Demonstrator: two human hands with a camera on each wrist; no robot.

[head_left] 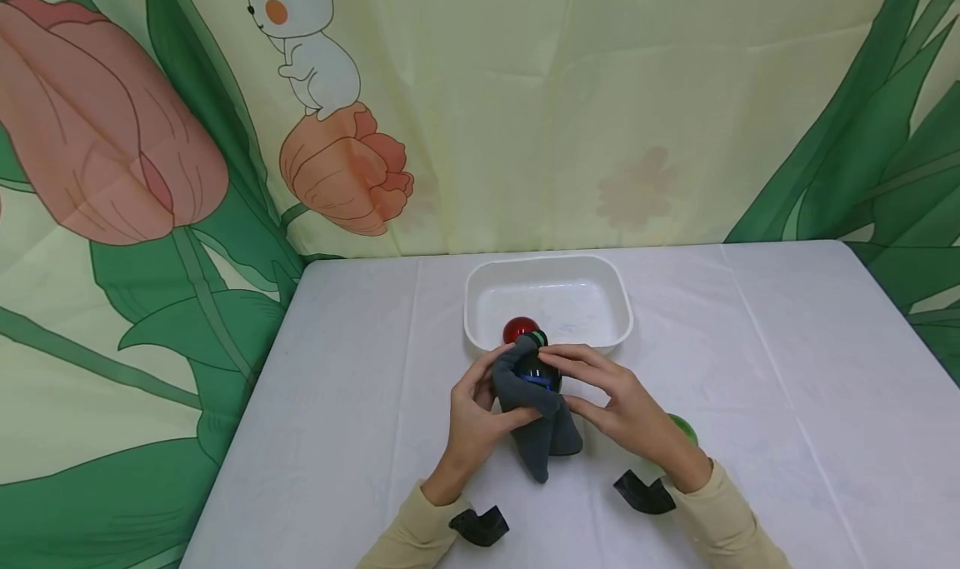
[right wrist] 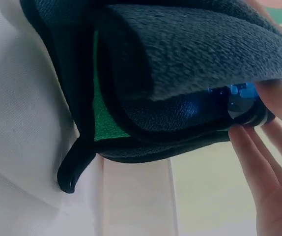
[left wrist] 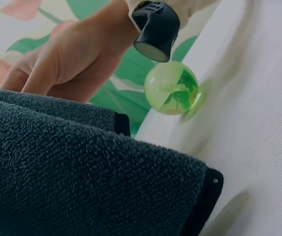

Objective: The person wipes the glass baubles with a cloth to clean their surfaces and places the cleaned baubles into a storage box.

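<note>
A dark blue see-through ball (head_left: 538, 372) sits in the folds of a dark grey cloth (head_left: 551, 436), above the table in front of the tray. My left hand (head_left: 480, 423) grips the cloth round the ball from the left, thumb on the near side. From the right, my right hand (head_left: 626, 398) holds the ball between thumb and fingertips; the right wrist view shows those fingers (right wrist: 259, 169) at the ball (right wrist: 241, 104) and the cloth's edge. Green lining shows inside the cloth (right wrist: 190, 54). In the left wrist view the cloth (left wrist: 92, 167) hides the ball.
A white tray (head_left: 617, 298) stands at the table's back edge, with a red ball (head_left: 520, 328) at its near left corner. On the white table (head_left: 352, 386), a clear green ball (left wrist: 172, 88) lies by my right forearm. A printed curtain (head_left: 510, 136) hangs behind.
</note>
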